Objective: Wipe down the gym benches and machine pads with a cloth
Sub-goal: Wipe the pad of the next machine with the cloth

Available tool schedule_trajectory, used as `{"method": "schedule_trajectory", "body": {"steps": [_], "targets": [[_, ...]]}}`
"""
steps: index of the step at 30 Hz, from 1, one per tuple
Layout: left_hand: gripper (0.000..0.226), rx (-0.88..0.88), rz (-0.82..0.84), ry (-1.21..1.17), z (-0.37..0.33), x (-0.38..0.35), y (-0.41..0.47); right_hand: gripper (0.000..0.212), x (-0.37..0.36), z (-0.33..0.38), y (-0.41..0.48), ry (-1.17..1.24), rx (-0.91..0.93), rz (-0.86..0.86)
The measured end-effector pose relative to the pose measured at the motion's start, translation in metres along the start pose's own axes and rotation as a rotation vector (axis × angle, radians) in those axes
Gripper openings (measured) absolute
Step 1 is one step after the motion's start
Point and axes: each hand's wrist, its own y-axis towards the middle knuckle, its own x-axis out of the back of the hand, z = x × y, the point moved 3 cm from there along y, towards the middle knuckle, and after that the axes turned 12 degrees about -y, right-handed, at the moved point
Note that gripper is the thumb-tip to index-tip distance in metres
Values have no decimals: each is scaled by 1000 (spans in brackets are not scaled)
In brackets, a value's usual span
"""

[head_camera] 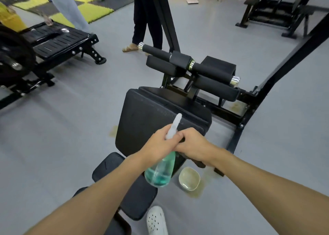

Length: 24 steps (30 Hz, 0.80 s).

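My left hand (159,145) grips the neck of a clear spray bottle (161,172) with blue-green liquid, its white nozzle (175,126) pointing up and away over the black seat pad (147,117). My right hand (195,145) is pressed against the left hand at the bottle's neck, its fingers curled round a dark piece that looks like a cloth (195,160), which hangs out below the palm. Both hands hover over the pad's near right corner. Beyond the pad are black foam rollers (210,71) and knee pads (217,87).
Smaller black pads (106,167) lie near my left forearm. A pale green bowl (189,178) sits on the grey floor beside my white shoe (156,220). A black bench (58,40) stands at the left. A person's legs (144,19) stand behind the machine, and a rack (274,8) is far right.
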Motion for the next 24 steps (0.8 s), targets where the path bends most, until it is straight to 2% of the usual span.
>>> {"method": "schedule_trajectory", "body": {"steps": [2, 4, 5, 7, 9, 12, 14, 16, 18, 21, 24], "targets": [[13, -6, -33, -19, 0, 17, 12, 12, 1, 9, 20, 33, -23, 57], [23, -20, -133, -22, 2, 37, 27, 16, 4, 10, 43, 113, -68, 128], [27, -11, -204, -12, 3, 49, 37, 20, 9, 8, 58, 172, -118, 109], [29, 17, -330, 33, 4, 69, 54, 24, 20, -1, 86, 218, -201, -89], [30, 53, -378, 161, 2, 87, 74, 24, 32, -15, 121, 126, -288, -347], [28, 96, -339, 391, -2, 111, 103, 27, 41, -34, 171, 197, -365, -581], [26, 129, -286, 448, 0, 125, 126, 26, 43, -44, 195, 290, -430, -776], [26, 161, -224, 462, -2, 137, 146, 24, 40, -52, 205, 250, -503, -890], [30, 178, -150, 447, -2, 144, 167, 20, 34, -58, 211, 190, -541, -906], [48, 198, -53, 418, -5, 150, 199, 13, 40, -64, 212, 223, -578, -914], [56, 226, -25, 442, -4, 154, 222, 14, 45, -64, 211, 218, -537, -916]]}}
